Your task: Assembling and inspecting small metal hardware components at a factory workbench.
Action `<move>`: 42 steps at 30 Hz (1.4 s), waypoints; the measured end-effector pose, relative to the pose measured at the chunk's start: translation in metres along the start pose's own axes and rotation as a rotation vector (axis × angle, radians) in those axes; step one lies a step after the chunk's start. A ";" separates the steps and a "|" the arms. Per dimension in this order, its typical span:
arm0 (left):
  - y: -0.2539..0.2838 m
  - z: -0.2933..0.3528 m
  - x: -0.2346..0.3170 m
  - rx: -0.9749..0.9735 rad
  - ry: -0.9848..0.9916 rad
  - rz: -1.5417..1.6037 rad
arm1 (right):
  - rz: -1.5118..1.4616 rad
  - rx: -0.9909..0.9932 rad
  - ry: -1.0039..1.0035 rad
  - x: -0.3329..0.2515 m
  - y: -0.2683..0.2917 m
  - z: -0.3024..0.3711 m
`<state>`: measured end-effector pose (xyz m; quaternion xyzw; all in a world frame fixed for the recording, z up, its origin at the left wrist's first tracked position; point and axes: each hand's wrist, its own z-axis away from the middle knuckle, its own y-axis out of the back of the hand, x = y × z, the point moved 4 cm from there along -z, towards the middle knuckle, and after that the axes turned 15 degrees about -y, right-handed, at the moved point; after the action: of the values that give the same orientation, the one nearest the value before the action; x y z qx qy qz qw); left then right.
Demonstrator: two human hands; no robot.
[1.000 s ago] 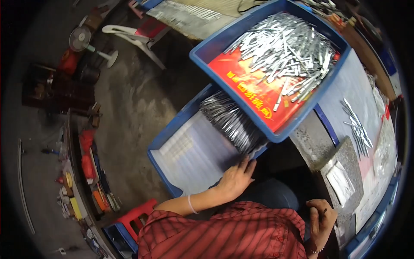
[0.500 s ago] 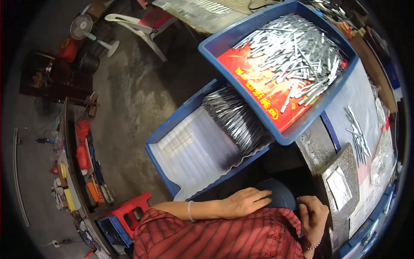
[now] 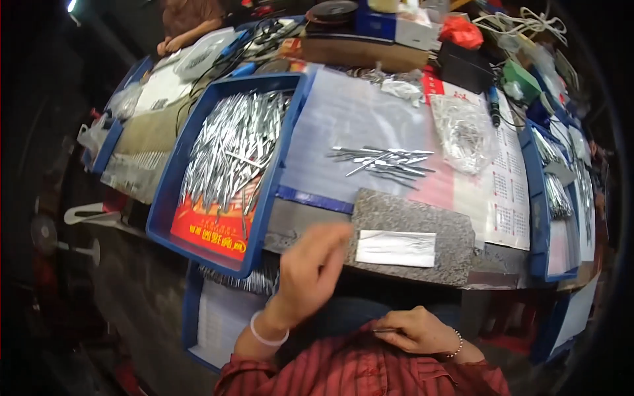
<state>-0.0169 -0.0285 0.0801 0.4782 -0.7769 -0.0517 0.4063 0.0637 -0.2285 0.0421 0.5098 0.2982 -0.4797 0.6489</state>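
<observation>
My left hand [image 3: 310, 270], smeared by motion, is raised at the table's front edge, between a blue tray [image 3: 158, 214] and a grey stone block [image 3: 456, 231]. Its fingers look curled, but whether they hold anything cannot be made out. Low in front of my red striped shirt, my right hand [image 3: 417, 330] pinches a thin dark metal strip [image 3: 386, 330]. On the stone block lies a white pad [image 3: 396, 249]. Beyond it, several slim metal strips [image 3: 383, 162] rest in a loose pile. The tray holds a large heap of silvery strips [image 3: 231, 145] on red printed sheeting.
Below the tray, a second blue tray [image 3: 191, 323] holds more strips. A crumpled clear plastic bag [image 3: 465, 135] lies right of the loose pile. At the far right is another blue bin [image 3: 538, 244]. Another person's hands [image 3: 170, 45] show at the back left.
My view has swung from the left side round to the table. My left hand has risen from my lap toward the table edge. A thin strip now shows in my right hand.
</observation>
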 end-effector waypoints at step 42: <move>-0.035 0.077 0.029 0.076 0.671 1.092 | 0.564 0.897 -0.230 0.089 0.267 -0.069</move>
<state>-0.0505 -0.0936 0.0293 0.0180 -0.7404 0.3429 0.5779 0.3509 -0.1863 0.0433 0.7413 -0.1571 -0.4196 0.4998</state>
